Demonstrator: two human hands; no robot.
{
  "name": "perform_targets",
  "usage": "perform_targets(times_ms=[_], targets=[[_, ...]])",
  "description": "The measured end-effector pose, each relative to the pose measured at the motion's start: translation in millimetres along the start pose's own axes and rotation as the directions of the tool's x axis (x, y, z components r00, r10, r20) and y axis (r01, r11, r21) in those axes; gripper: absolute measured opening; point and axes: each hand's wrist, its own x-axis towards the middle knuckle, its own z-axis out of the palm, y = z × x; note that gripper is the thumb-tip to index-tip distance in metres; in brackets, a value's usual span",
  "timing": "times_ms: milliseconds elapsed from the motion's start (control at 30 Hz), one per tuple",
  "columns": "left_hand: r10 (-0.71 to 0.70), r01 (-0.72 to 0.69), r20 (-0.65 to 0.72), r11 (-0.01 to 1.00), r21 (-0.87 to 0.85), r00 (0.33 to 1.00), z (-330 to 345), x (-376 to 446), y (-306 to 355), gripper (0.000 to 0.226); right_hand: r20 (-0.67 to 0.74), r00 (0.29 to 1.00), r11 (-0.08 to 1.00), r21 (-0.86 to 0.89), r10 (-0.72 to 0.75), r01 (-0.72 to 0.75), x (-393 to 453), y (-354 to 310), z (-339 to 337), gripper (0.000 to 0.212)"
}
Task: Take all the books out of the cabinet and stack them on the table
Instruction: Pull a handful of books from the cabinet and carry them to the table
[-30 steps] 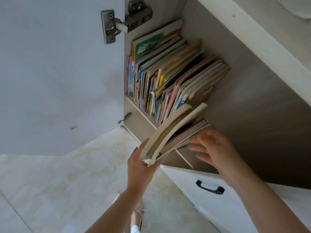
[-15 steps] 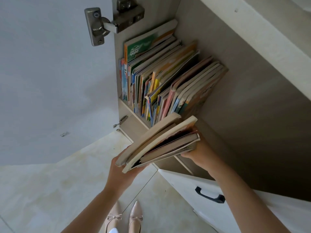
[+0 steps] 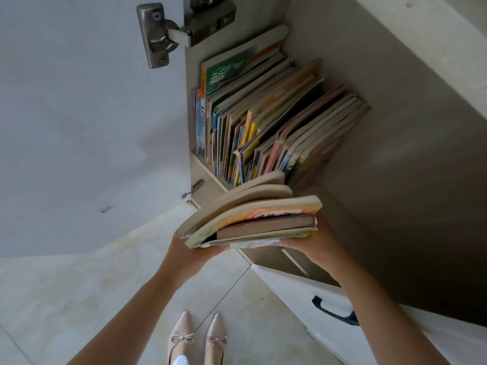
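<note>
A small bundle of several thin books [image 3: 253,219] lies flat between my hands, just outside the cabinet's opening. My left hand [image 3: 189,251] grips its left end from below. My right hand [image 3: 313,246] grips its right end, fingers tucked under the bottom book. Inside the cabinet [image 3: 395,167] a row of several colourful books [image 3: 263,122] stands leaning on the shelf, a green-covered one [image 3: 229,69] at the back left. No table is in view.
The white cabinet door [image 3: 79,114] stands swung open on the left, its metal hinge [image 3: 168,30] at the top. A white drawer front with a black handle [image 3: 334,312] sits lower right. My feet in pale pointed shoes [image 3: 197,335] stand on the marble floor.
The bundle has come out of the cabinet and dropped from tilted to nearly flat. My right hand went from reaching at it to gripping its right end.
</note>
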Motion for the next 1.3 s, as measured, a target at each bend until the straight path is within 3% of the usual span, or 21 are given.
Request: perform_targets(times_ms=[100,200,500,733,833,933,1033,1100,1300], targets=[[0.043,-0.043,-0.018,0.998,0.036,0.999,0,6,4,0.061,-0.030,0.998,0.998,0.012,0.062,-0.062,3,3,1,0.070],[0.042,-0.042,-0.030,0.999,-0.006,0.999,-1,9,5,0.066,0.000,0.995,0.995,0.027,0.097,-0.097,7,1,-1,0.054],[-0.114,0.118,0.051,0.990,-0.082,0.992,-17,-24,14,0.051,0.097,0.991,0.991,0.083,0.093,-0.102,-28,-14,3,0.050],[-0.296,0.243,-0.068,0.877,-0.414,0.953,-29,-110,56,0.062,0.306,0.952,0.979,0.183,0.030,-0.090,-82,-78,-1,0.042],[-0.374,0.265,-0.104,0.801,-0.537,0.922,-33,-156,81,0.051,0.292,0.956,0.973,0.226,-0.024,-0.045,-117,-109,4,0.031],[-0.435,0.243,-0.178,0.747,-0.619,0.883,-31,-207,97,0.065,0.279,0.955,0.974,0.222,-0.105,0.042,-154,-138,9,0.030],[-0.503,0.202,-0.249,0.682,-0.703,0.828,-25,-264,119,0.088,0.395,0.900,0.962,0.260,-0.186,0.085,-188,-166,11,0.033],[-0.518,0.159,-0.288,0.658,-0.736,0.806,-22,-306,131,0.100,0.506,0.834,0.963,0.247,-0.221,0.105,-212,-185,13,0.053],[-0.508,-0.020,-0.378,0.577,-0.817,0.774,-29,-420,161,0.091,0.734,0.634,0.967,0.233,-0.244,0.102,-276,-242,50,0.054]])
